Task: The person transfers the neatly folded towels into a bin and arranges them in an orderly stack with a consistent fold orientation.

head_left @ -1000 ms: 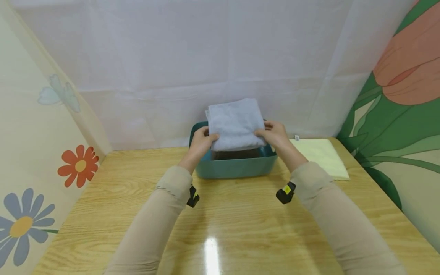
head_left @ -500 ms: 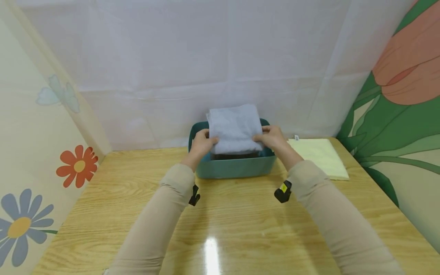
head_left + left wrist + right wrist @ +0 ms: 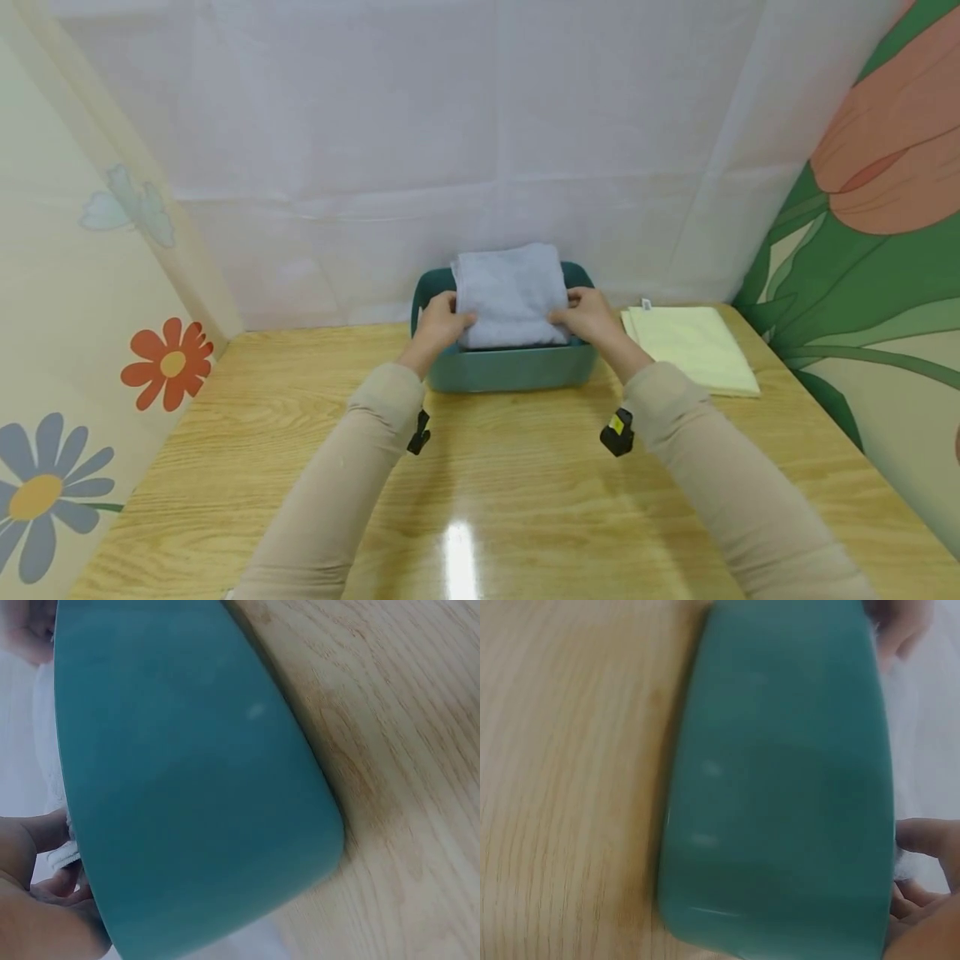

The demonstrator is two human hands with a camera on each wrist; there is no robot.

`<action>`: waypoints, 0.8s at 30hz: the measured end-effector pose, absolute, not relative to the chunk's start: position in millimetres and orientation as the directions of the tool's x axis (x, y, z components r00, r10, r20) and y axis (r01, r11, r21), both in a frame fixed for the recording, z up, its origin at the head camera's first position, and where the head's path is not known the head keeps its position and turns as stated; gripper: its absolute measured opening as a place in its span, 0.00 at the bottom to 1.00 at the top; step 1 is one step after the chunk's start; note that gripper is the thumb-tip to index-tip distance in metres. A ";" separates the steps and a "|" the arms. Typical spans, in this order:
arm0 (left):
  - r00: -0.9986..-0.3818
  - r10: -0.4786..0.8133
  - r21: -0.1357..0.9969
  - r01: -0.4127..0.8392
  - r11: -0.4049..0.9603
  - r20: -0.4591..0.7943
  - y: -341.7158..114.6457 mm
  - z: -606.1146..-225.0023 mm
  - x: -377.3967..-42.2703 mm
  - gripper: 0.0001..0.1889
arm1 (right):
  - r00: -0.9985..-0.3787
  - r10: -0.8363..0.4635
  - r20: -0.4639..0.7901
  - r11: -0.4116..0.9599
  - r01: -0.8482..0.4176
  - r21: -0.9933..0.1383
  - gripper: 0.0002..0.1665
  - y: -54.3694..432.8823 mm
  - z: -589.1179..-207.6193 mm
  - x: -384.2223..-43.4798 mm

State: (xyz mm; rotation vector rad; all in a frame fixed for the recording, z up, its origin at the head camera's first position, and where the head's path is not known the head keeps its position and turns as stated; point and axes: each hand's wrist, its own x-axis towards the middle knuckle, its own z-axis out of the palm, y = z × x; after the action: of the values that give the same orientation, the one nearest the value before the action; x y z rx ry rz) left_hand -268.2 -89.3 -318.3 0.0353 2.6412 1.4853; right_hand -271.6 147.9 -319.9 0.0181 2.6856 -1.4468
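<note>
Up against the white backdrop (image 3: 375,108), at the far edge of the wood-grain table (image 3: 517,483), sits a teal bin (image 3: 513,372), and the folded grey-blue towel (image 3: 513,296) is right in its mouth. From my end, on the head cam, the towel's near edge tucks down behind the bin's front wall, while its far edge shows above the back rim. Can't see what's under it, the cloth covers that.

I count 2 hands on it, apart, with the towel spanning the gap. The left hand (image 3: 437,322) pinches the left side, thumb on the top face, and the right hand (image 3: 588,317) grips the right side the same way. The other fingers are mostly hidden round the edges. My 2 wrist feeds are mainly the bin's outer wall, plus fingers and a bit of pale cloth at the rim.

Just right of the bin I've got a folded pale yellow cloth (image 3: 690,350) flat on the table, little white tag (image 3: 646,304) at its far left corner. There's 1 black gadget (image 3: 617,432) at each wrist, by the cuffs of the beige sleeves (image 3: 735,475). Off left, a red flower (image 3: 172,363) is printed on the side wall (image 3: 75,292).
</note>
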 end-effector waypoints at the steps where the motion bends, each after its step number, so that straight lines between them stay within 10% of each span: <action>1: -0.994 0.075 0.852 -0.033 0.523 -0.084 -89.8 -318.9 -267.8 0.24 | -0.996 -0.033 -0.081 0.553 0.049 -0.832 0.34 147.3 -320.4 -271.3; 24: -0.993 0.097 0.787 0.003 0.616 -0.072 -94.1 -322.0 -262.1 0.26 | -0.997 -0.063 0.047 0.632 -0.076 -0.771 0.34 147.0 -329.5 -267.9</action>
State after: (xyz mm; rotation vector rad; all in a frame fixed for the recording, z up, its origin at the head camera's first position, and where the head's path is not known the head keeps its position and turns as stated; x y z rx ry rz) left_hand -262.1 -94.1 -322.0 0.0841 2.7265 1.3278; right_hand -267.9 147.0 -329.5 -0.1220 2.8515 -1.3488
